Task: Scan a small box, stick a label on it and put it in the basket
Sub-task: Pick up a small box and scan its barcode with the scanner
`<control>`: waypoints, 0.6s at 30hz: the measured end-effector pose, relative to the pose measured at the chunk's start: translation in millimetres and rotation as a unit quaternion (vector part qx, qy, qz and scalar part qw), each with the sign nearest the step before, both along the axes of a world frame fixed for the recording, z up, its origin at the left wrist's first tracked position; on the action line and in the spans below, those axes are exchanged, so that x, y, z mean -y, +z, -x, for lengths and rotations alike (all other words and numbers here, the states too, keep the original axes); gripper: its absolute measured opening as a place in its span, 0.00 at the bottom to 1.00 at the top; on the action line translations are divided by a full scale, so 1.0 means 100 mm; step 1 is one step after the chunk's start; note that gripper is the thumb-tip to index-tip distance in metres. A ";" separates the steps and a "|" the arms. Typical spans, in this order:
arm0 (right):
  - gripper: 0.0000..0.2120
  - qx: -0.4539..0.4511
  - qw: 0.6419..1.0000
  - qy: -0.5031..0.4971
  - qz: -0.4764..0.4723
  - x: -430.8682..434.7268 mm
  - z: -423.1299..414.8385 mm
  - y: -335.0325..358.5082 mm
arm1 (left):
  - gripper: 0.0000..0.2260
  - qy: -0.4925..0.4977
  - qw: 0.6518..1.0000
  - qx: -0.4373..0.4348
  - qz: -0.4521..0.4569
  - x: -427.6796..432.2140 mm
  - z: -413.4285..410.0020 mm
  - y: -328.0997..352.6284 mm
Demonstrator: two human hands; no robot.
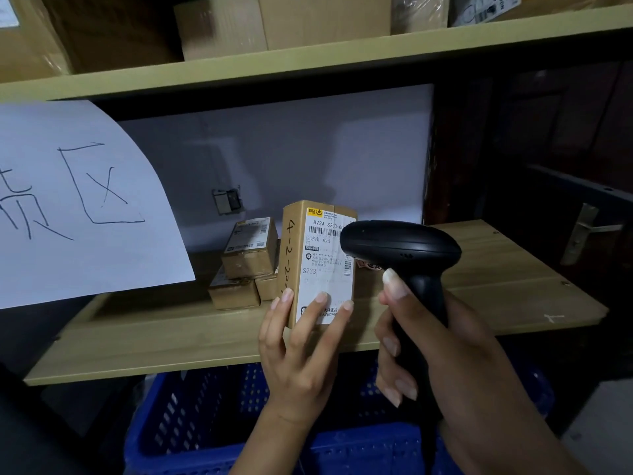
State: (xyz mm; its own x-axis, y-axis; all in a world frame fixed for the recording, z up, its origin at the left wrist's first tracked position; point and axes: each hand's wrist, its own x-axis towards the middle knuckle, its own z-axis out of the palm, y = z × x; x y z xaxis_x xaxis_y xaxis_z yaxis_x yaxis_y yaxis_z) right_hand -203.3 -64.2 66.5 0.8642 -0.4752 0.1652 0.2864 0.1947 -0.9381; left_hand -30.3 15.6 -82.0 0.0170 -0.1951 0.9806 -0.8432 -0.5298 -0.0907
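I am gripping the small box (320,262) upright in my left hand (301,354) so its label faces the scanner (400,255); at three o'clock, my right hand (428,344) is clenching its handle.

A light wooden shelf board (507,279) spans the middle of the view, its front edge facing the camera. Toward the back, left of centre, a small cluster of taped cardboard parcels (246,265) sits on it, one stacked on top of the lower ones. Above, a pale upper shelf (308,60) carries larger cardboard boxes (284,24) side by side. Under the wooden board stands a blue perforated plastic basket (191,416).
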 end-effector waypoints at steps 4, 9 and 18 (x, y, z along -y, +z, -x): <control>0.28 0.002 1.000 -0.009 -0.004 0.00 -0.03 0.00 | 0.33 -0.001 1.000 -0.010 -0.009 -0.01 -0.06 -0.01; 0.23 -0.005 1.000 -0.015 0.022 0.05 -0.03 0.00 | 0.27 0.002 1.000 -0.016 -0.010 -0.02 -0.12 -0.04; 0.13 -0.107 0.971 -0.158 0.146 1.05 -0.33 -0.02 | 0.24 -0.009 0.998 -0.058 -0.004 -0.11 -0.24 -0.08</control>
State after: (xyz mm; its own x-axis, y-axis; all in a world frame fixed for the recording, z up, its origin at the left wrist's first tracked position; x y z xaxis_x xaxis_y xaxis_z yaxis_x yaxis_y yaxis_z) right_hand -170.3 -168.8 65.0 0.7128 -0.6813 0.1664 0.0819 -0.1548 -0.9845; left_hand -6.8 26.7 -90.2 0.1260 -0.2039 0.9709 -0.8580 -0.5137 0.0035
